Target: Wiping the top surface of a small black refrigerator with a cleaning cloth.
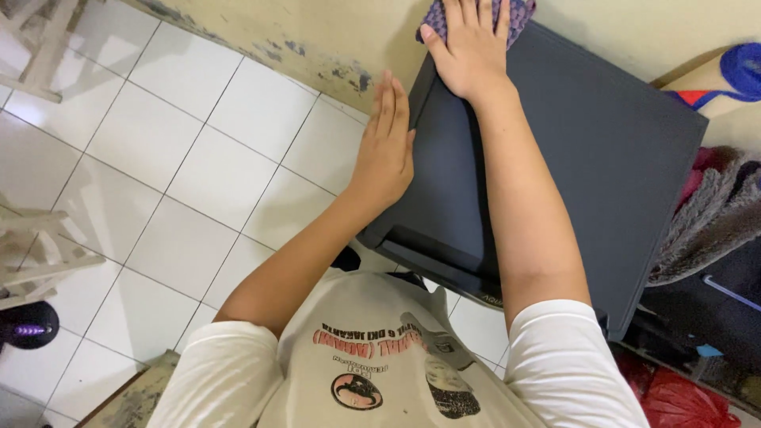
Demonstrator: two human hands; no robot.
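Now, upper centre | my right hand [469,49] flat, fingers spread, pressing purple cloth [515,17] onto dark box top [587,150] | my left hand [385,150] open, gripping nothing, braced against its left edge to steady it.

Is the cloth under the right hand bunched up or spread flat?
Cannot tell: the right hand covers most of the cloth, which the frame's top edge crops.

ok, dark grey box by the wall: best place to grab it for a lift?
Probably the two long side edges of the dark grey box, one hand from each side. The top is broad, flat and handle-free; the left hand already lies flat against its left edge.
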